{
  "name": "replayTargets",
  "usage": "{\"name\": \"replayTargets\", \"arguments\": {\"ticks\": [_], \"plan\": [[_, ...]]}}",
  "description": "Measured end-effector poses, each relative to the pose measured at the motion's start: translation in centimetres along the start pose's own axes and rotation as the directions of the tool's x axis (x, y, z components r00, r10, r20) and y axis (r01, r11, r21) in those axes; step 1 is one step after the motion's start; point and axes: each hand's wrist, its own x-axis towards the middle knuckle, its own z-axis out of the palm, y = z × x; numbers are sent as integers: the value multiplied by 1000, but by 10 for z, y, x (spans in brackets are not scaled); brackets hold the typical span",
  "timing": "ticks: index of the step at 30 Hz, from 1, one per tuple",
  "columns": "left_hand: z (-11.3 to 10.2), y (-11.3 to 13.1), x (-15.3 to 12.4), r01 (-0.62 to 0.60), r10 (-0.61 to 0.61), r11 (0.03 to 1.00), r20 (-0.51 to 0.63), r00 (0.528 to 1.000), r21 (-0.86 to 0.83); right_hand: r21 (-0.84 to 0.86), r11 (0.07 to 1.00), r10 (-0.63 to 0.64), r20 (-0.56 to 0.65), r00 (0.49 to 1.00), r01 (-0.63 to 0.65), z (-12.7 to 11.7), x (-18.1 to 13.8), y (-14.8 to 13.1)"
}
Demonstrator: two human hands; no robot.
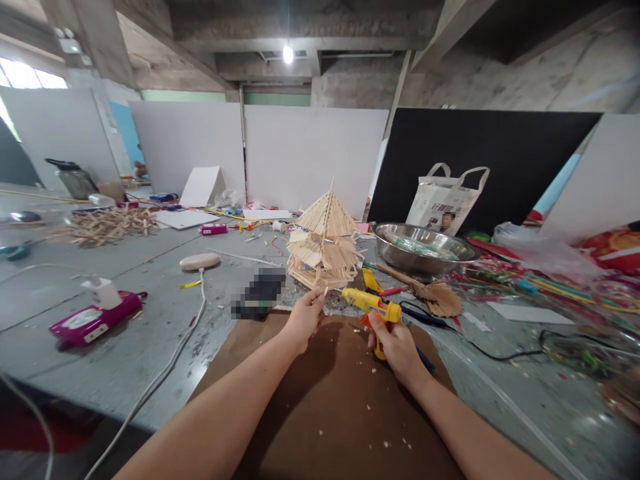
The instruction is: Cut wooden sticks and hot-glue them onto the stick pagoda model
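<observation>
My right hand [395, 347] is wrapped around the handle of a yellow glue gun [370, 303], whose nozzle points left. Close to that nozzle, my left hand [306, 319] pinches a short, pale wooden stick [326, 292] between thumb and fingers. Just beyond both hands stands a tiered pavilion model [323, 247] built of thin wooden sticks, with a pointed roof. A brown board [295, 400] dotted with small chips lies under my forearms.
A metal bowl [425, 260] stands right of the model, with wooden sticks [440, 297] and a black cord [500, 359] near it. Leftward are a blurred dark object [260, 293], a white cable [175, 360], a purple power strip [97, 320] and a stick pile [107, 223].
</observation>
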Motion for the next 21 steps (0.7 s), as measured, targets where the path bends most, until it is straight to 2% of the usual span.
{"name": "replayTargets", "arguments": {"ticks": [9,21], "plan": [[0,3,-2,12,-12,1000,-17,1000,7,47,999,20,10,1000,-20,0,1,3],[-1,1,-1,24,-25,999,39,999,46,42,999,24,16,1000,-25,0,1,0]]}}
